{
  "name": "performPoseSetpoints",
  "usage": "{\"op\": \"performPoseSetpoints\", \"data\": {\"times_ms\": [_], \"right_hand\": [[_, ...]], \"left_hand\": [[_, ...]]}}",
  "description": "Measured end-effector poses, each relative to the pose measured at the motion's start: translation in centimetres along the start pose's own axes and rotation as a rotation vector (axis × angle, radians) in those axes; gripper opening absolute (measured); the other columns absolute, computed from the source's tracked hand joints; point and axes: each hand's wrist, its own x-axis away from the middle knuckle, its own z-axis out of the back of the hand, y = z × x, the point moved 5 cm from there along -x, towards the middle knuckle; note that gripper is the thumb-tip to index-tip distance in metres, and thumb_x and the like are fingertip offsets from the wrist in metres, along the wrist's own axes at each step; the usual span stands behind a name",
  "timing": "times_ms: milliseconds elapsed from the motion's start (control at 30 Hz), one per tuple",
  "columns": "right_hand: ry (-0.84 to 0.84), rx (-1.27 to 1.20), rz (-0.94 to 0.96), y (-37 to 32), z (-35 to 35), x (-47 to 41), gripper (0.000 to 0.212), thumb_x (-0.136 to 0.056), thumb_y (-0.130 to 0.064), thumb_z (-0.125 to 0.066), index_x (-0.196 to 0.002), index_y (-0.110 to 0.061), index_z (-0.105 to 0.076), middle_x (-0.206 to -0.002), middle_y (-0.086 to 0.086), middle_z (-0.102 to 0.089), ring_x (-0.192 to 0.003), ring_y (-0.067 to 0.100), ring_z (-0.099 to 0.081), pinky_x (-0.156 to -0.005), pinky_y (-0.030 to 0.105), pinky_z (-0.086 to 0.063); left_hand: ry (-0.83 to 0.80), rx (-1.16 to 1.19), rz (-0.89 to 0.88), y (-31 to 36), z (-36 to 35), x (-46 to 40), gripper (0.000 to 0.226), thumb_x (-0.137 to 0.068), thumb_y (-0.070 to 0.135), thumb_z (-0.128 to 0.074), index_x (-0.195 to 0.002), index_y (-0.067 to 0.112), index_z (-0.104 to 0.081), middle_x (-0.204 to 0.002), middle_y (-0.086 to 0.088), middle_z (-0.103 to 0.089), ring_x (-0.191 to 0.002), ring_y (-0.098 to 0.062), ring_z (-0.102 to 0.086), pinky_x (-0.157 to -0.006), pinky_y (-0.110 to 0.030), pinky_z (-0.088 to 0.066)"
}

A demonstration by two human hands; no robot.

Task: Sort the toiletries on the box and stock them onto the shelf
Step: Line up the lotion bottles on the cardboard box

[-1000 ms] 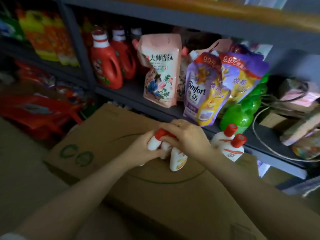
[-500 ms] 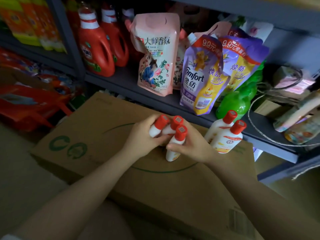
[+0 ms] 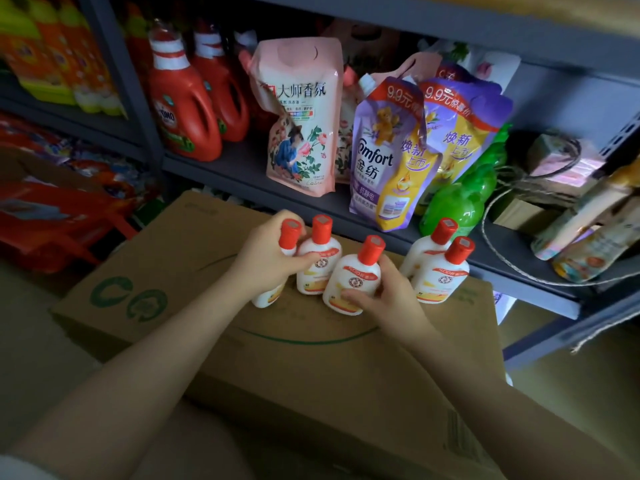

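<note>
Presently, head view: five red-capped lotion bottles upright on the cardboard box (image 3: 214, 344), long axes vertical. Left hand (image 3: 266, 258) grips two bottles (image 3: 304, 261); right hand (image 3: 388, 299) fingers wrap the middle bottle (image 3: 353, 278). Loose pair (image 3: 438, 268) stands just right, nearer the right hand. Shelf (image 3: 242, 168) lies directly beyond.

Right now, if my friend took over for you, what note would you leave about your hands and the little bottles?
Left hand: grips the two leftmost bottles together on the cardboard box.
Right hand: holds the middle bottle by its lower body, standing on the box.
Two more bottles stand untouched at the box's right, beside the shelf.
Done: all five red-capped bottles are upright and grouped.
Left: none is on the shelf yet; move them there, perhaps into the gap in front of the pouches.
</note>
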Motion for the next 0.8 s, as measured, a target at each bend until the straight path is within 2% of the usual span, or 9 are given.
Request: {"op": "performPoseSetpoints", "data": {"times_ms": [67, 133, 267, 333, 433, 533, 633, 700, 800], "right_hand": [[-0.025, -0.075, -0.068, 0.5, 0.0, 0.1, 0.034, -0.079, -0.017, -0.073, -0.102, -0.028, -0.051, -0.097, -0.012, -0.063, -0.091, 0.002, -0.062, -0.085, 0.028, -0.052], [-0.001, -0.220, -0.084, 0.1, 0.6, -0.4, 0.028, -0.082, -0.017, -0.071, -0.103, -0.025, -0.055, -0.100, -0.006, -0.066, -0.092, 0.006, -0.065, -0.083, 0.032, -0.054], [-0.060, -0.728, -0.127, -2.2, 1.2, -1.0, 0.025, -0.086, -0.026, -0.062, -0.108, -0.015, -0.059, -0.099, 0.002, -0.071, -0.092, 0.015, -0.068, -0.079, 0.033, -0.056], [-0.123, -0.904, -0.191, -3.0, 1.0, -1.0, 0.029, -0.084, -0.029, -0.055, -0.107, -0.014, -0.059, -0.091, 0.001, -0.072, -0.084, 0.015, -0.069, -0.071, 0.031, -0.057], [-0.151, -1.093, -0.262, -3.3, 0.8, -0.8, 0.028, -0.079, -0.029, -0.049, -0.099, -0.015, -0.063, -0.076, -0.002, -0.070, -0.068, 0.011, -0.068, -0.056, 0.025, -0.054], [-0.156, -1.420, -0.473, -2.9, 0.1, -0.4, 0.030, -0.081, -0.033, -0.051, -0.095, -0.011, -0.066, -0.067, 0.000, -0.060, -0.048, 0.012, -0.056, -0.044, 0.020, -0.046], [-0.372, -1.685, -0.562, -2.7, -1.2, -0.4, 0.033, -0.083, -0.021, -0.056, -0.105, 0.002, -0.059, -0.067, 0.009, -0.053, -0.042, 0.018, -0.049, -0.040, 0.025, -0.040], [-0.442, -1.708, -0.589, -2.6, -1.6, -0.3, 0.035, -0.082, -0.010, -0.062, -0.111, 0.009, -0.056, -0.072, 0.016, -0.054, -0.047, 0.024, -0.053, -0.044, 0.031, -0.043], [-0.364, -1.723, -0.665, -3.0, -1.3, -0.5, 0.046, -0.070, -0.002, -0.073, -0.111, 0.006, -0.054, -0.070, 0.015, -0.054, -0.046, 0.024, -0.056, -0.040, 0.029, -0.048]], "left_hand": [[0.031, 0.003, 0.034, -0.3, 0.6, 0.1, 0.037, -0.068, 0.010, -0.079, -0.077, 0.030, -0.049, -0.078, 0.013, -0.057, -0.074, -0.005, -0.055, -0.069, -0.023, -0.043], [0.051, 0.002, 0.053, -0.7, 1.0, 0.3, 0.033, -0.069, 0.011, -0.078, -0.076, 0.025, -0.049, -0.075, 0.009, -0.057, -0.072, -0.009, -0.056, -0.068, -0.027, -0.045], [0.073, -0.013, 0.053, -0.9, 1.1, 0.9, 0.028, -0.071, 0.012, -0.078, -0.082, 0.014, -0.052, -0.078, 0.002, -0.059, -0.074, -0.013, -0.058, -0.065, -0.024, -0.045], [0.044, -0.017, 0.047, -0.7, 1.0, 0.9, 0.028, -0.072, 0.012, -0.078, -0.085, 0.011, -0.053, -0.082, -0.001, -0.062, -0.078, -0.015, -0.060, -0.066, -0.024, -0.046], [-0.010, -0.032, 0.030, -0.6, 1.1, 0.6, 0.028, -0.071, 0.012, -0.077, -0.084, 0.013, -0.053, -0.085, -0.001, -0.062, -0.083, -0.016, -0.061, -0.072, -0.031, -0.048], [-0.005, -0.033, 0.047, -0.7, 1.3, 0.4, 0.029, -0.072, 0.012, -0.077, -0.079, 0.021, -0.051, -0.081, 0.005, -0.060, -0.079, -0.010, -0.060, -0.067, -0.026, -0.045], [-0.010, -0.045, 0.052, -0.7, 1.0, 0.4, 0.031, -0.072, 0.013, -0.077, -0.076, 0.026, -0.049, -0.080, 0.005, -0.060, -0.077, -0.008, -0.058, -0.066, -0.024, -0.045], [-0.003, -0.055, 0.040, -0.5, 0.7, 0.4, 0.030, -0.073, 0.014, -0.077, -0.075, 0.026, -0.050, -0.080, 0.004, -0.060, -0.076, -0.009, -0.057, -0.066, -0.023, -0.044], [0.001, -0.057, 0.040, -0.4, 0.4, 0.2, 0.029, -0.074, 0.015, -0.076, -0.076, 0.027, -0.050, -0.082, 0.004, -0.061, -0.077, -0.008, -0.057, -0.066, -0.022, -0.044]]}}
